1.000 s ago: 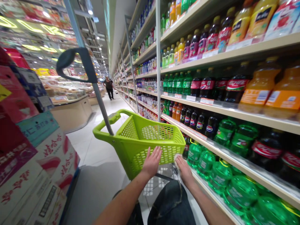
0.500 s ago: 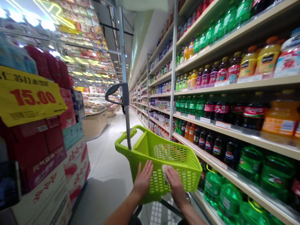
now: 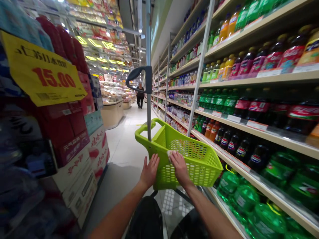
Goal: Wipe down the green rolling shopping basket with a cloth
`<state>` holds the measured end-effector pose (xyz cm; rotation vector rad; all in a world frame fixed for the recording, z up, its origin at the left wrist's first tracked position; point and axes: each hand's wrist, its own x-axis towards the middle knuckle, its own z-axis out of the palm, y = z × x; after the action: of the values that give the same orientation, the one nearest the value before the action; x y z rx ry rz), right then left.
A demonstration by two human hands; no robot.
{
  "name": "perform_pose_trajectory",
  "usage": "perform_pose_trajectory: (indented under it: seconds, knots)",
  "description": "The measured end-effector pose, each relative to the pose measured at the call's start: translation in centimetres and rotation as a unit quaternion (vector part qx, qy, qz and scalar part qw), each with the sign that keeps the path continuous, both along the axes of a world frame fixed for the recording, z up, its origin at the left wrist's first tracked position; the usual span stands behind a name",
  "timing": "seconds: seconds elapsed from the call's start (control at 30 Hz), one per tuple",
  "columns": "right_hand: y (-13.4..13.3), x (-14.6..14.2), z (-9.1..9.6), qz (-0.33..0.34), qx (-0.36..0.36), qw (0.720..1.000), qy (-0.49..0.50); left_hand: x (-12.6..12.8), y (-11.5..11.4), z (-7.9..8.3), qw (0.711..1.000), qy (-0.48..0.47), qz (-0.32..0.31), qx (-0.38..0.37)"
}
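A lime-green shopping basket cart (image 3: 196, 154) with perforated sides stands in front of me. My left hand (image 3: 150, 171) lies flat against its near side, fingers stretched out and thumb apart, holding nothing. Just under the cart's rim, my right hand (image 3: 179, 167) presses a crumpled white wipe (image 3: 169, 154) to the same side; most of the wipe is hidden beneath the fingers. A tall metal pole with a grey loop handle (image 3: 139, 79) rises from the cart's left end.
Shelves of drink bottles (image 3: 231, 106) run along the right, close to the cart. Stacked drink cartons (image 3: 74, 176) under a yellow price sign (image 3: 47, 74) line the left. Down the tiled aisle (image 3: 122, 142) a person in dark clothes (image 3: 140, 96) stands or walks, near a display counter (image 3: 112, 114).
My right hand has slid the wipe up and left along the cart's side, nearer my left hand. The view has shifted, and the person in the aisle shows more fully.
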<state>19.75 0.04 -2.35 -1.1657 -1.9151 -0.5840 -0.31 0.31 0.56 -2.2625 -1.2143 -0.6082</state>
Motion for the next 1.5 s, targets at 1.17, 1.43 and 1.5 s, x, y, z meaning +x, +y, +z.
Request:
perform_pose_trajectory:
  seconds: [1.17,1.43,1.5]
  knots:
    - [2.3,2.0,1.0,-0.084,-0.053,0.987,0.125,-4.0,0.5,3.5,0.994,-0.037,0.085,-0.049]
    - [3.6,-0.3,3.0,-0.053,-0.062,0.994,0.067,0.8,1.4,6.0,1.000,-0.013,-0.009,0.006]
    - [2.5,3.5,1.7,-0.095,-0.071,0.990,0.082,1.0,1.7,6.3,1.000,-0.010,-0.015,0.015]
